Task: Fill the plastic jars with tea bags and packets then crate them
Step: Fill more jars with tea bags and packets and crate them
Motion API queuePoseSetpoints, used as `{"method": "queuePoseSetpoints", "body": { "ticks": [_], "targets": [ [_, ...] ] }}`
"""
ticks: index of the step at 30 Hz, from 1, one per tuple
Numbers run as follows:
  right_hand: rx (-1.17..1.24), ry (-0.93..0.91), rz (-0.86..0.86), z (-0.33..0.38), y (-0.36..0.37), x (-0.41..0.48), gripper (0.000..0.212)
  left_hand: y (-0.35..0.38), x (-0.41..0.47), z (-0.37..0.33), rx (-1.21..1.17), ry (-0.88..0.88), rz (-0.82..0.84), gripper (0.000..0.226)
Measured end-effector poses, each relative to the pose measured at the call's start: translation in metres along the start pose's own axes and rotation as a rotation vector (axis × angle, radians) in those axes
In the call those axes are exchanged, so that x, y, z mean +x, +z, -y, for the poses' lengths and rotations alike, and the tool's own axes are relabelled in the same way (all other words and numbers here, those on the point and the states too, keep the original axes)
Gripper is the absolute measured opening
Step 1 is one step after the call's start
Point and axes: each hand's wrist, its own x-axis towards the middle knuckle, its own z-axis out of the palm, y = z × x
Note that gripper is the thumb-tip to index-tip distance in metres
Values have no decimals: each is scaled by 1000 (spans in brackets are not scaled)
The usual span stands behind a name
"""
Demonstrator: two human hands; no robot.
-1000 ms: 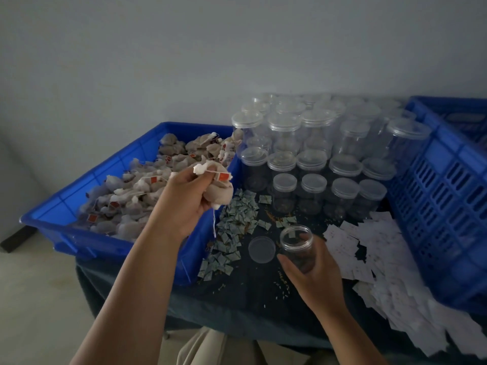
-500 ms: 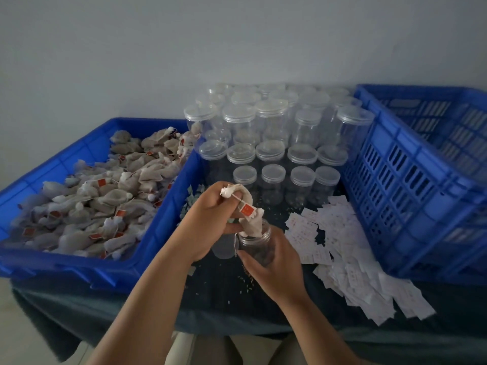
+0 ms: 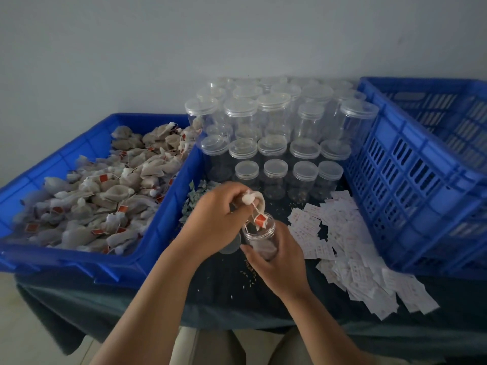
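Observation:
My right hand [image 3: 279, 262] grips a small clear plastic jar [image 3: 261, 239] with no lid, standing on the dark table cloth. Some tea bags sit inside it. My left hand [image 3: 216, 222] pinches a tea bag [image 3: 253, 200] just above the jar's mouth, and its red tag [image 3: 260, 220] dangles on a string over the rim. The jar's loose lid [image 3: 232, 246] lies on the cloth under my left hand, mostly hidden. A blue bin [image 3: 158, 233] at the left is piled with tea bags [image 3: 105, 196].
Several lidded clear jars [image 3: 274, 143] stand in rows behind my hands. White paper packets [image 3: 350, 254] are strewn at the right, small greenish packets [image 3: 195, 196] at the bin's corner. A slotted blue crate [image 3: 421, 180] stands at far right. Loose grains dot the cloth.
My left hand brought a handful of tea bags from the bin to the jar; part of it has gone in. The view has swung to the right.

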Motion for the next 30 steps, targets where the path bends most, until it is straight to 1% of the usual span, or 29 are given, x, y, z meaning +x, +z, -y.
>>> {"method": "queuePoseSetpoints", "body": {
  "ticks": [1,2,3,4,6,7,9,12,15,18,19,20,21,23,24,25,26,27,28,30],
  "targets": [
    [5,4,-4,0,0,0,50,0,1,1,15,19,-79,8],
    [5,5,-7,0,0,0,51,-1,3,3,30,18,-122,11],
    [2,4,-7,0,0,0,50,-2,4,4,49,-6,-114,15],
    [-3,3,-6,0,0,0,50,-2,4,4,77,-38,-55,23],
    [-15,12,0,-1,1,-1,48,-3,2,4,141,-84,130,37],
    [-19,16,5,-1,1,-1,48,-5,0,5,157,-77,191,38],
    [-29,15,6,-2,2,-1,47,-10,-4,3,183,-50,268,36],
    [-66,7,-3,-1,3,-1,48,-17,-9,0,294,-41,355,48],
    [-86,8,-7,-1,3,-1,44,-22,-13,-3,302,-38,390,47],
    [-64,10,3,-3,3,-1,37,-16,-19,-3,277,-7,526,39],
    [-61,-3,14,-5,4,-1,34,-11,-22,-3,276,11,547,37],
    [-65,-15,23,-5,4,-2,32,-7,-25,-2,271,25,525,34],
    [-66,-18,29,-5,4,-3,32,-3,-28,-2,252,36,450,30],
    [-58,-10,18,-4,3,-2,40,-1,-31,1,163,28,181,26],
    [-53,-4,9,-4,3,-2,45,-2,-31,3,134,2,40,28],
    [-46,5,2,-4,3,-1,50,-3,-31,6,149,-51,-62,32],
    [-40,9,-2,-4,2,-1,54,-4,-31,9,197,-120,-108,39],
    [-41,8,-5,-4,2,-1,56,-4,-30,12,248,-192,-89,48],
    [-47,5,-5,-4,2,-1,56,-3,-29,17,249,-240,-32,50],
    [-52,3,-3,-2,3,-1,55,0,-30,21,95,-251,63,33]
  ]
}}
